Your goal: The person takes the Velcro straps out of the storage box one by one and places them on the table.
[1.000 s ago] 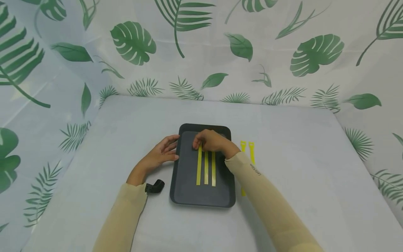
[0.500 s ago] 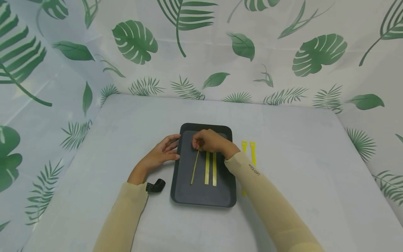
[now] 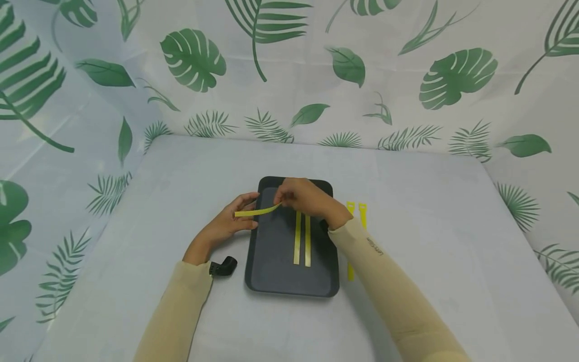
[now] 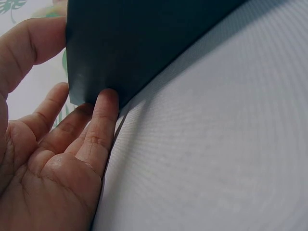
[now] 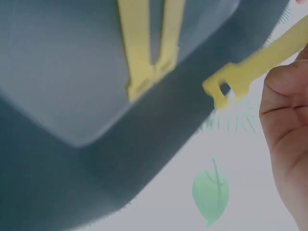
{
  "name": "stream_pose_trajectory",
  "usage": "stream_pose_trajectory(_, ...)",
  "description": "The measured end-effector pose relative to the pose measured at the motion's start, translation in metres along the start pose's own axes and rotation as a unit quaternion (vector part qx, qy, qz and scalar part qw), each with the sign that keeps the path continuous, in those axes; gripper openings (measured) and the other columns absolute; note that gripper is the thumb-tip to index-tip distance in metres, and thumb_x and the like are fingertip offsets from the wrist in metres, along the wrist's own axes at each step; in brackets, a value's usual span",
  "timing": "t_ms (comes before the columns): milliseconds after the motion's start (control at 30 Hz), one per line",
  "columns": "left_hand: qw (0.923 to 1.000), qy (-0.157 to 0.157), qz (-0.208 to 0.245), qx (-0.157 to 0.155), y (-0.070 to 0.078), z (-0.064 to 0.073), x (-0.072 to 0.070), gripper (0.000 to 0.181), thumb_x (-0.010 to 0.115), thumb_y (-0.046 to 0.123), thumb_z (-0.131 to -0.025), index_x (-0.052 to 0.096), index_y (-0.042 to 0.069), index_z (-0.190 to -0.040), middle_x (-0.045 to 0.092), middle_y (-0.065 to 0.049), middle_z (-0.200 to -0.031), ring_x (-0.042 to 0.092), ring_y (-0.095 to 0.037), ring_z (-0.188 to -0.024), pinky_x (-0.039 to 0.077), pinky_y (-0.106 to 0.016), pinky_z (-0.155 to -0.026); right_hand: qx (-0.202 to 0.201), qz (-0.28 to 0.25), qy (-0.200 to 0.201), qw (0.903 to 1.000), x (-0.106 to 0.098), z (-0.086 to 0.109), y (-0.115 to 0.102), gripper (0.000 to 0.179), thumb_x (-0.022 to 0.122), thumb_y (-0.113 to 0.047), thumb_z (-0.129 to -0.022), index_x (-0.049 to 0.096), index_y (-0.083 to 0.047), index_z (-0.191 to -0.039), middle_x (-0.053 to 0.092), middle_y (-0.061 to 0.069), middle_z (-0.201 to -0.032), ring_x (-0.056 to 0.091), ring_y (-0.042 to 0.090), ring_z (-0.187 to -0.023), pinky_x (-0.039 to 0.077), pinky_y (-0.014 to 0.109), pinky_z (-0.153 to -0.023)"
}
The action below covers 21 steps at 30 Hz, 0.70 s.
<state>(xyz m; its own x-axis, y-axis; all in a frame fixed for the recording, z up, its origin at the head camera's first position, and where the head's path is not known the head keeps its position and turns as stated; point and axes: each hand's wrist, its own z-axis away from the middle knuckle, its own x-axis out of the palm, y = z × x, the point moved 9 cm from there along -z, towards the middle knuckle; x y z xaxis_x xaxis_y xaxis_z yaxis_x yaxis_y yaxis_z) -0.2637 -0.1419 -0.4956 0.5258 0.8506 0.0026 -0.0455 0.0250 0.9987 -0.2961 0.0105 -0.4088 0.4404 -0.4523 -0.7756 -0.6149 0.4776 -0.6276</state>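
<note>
My right hand [image 3: 305, 195] is raised over the far part of a dark grey tray [image 3: 271, 276] and pinches a yellow cable tie [image 3: 255, 212]. The tie's long tail points left, overlapping my left hand [image 3: 228, 221] in the head view. In the right wrist view the slotted head of the held cable tie [image 5: 231, 85] sticks out past the fingers. Two more yellow cable ties [image 3: 297, 246] lie side by side in the tray, slotted heads at the far end. My left hand touches the tray's left outer wall [image 4: 144, 38] with extended fingers.
Right of the tray, two yellow cable ties [image 3: 363, 213] lie on the white table [image 3: 434, 251], partly hidden by the right sleeve [image 3: 384, 271]. A leaf-printed cloth [image 3: 289, 65] hangs behind and at the sides. A black wrist camera [image 3: 223, 266] sits at the left cuff.
The leftmost cable tie in the tray has been lifted out by my right hand, first turned on edge, then swung up with its tail to the left. My left hand stays put.
</note>
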Motion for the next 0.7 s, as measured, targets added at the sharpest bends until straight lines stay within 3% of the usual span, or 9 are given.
stream_pose_trajectory(200, 0.9997, -0.007, 0.021, 0.005, 0.000, 0.000, 0.001, 0.085, 0.070, -0.007, -0.099, 0.021, -0.004, -0.168, 0.018, -0.027, -0.177, 0.020, -0.044, -0.163, 0.036, -0.045, -0.126, -0.051, 0.003, 0.047, 0.9976, -0.022, 0.009, -0.020, 0.008, 0.076, 0.005, -0.097, 0.080, -0.002, -0.101, 0.069, 0.009, -0.101, 0.064, 0.026, -0.089, 0.057, 0.042, -0.080)
stream_pose_trajectory(433, 0.9999, -0.003, 0.015, 0.002, 0.000, 0.001, 0.000, 0.085, 0.071, -0.005, -0.100, 0.022, -0.001, -0.169, 0.019, -0.024, -0.177, 0.022, -0.042, -0.163, 0.038, -0.040, -0.126, -0.025, -0.021, 0.088, 0.9956, -0.045, 0.023, -0.026, 0.012, 0.075, 0.006, -0.098, 0.082, -0.002, -0.100, 0.065, 0.010, -0.102, 0.058, 0.024, -0.085, 0.054, 0.041, -0.078)
stream_pose_trajectory(600, 0.9998, -0.006, 0.016, 0.007, -0.001, 0.000, 0.000, 0.085, 0.070, -0.007, -0.099, 0.022, -0.003, -0.169, 0.019, -0.025, -0.177, 0.021, -0.043, -0.163, 0.041, -0.032, -0.122, 0.000, -0.061, 0.102, 0.9930, -0.054, 0.035, -0.018, 0.012, 0.072, 0.008, -0.099, 0.079, 0.000, -0.104, 0.074, 0.012, -0.105, 0.072, 0.030, -0.094, 0.061, 0.043, -0.090)
stream_pose_trajectory(700, 0.9998, -0.009, 0.018, 0.008, -0.001, 0.001, 0.001, 0.085, 0.070, -0.007, -0.099, 0.022, -0.002, -0.169, 0.019, -0.024, -0.177, 0.021, -0.043, -0.163, 0.040, -0.034, -0.123, 0.028, -0.093, 0.104, 0.9898, -0.057, 0.043, -0.010, 0.012, 0.070, 0.007, -0.100, 0.079, 0.002, -0.105, 0.078, 0.013, -0.107, 0.075, 0.030, -0.100, 0.063, 0.042, -0.094)
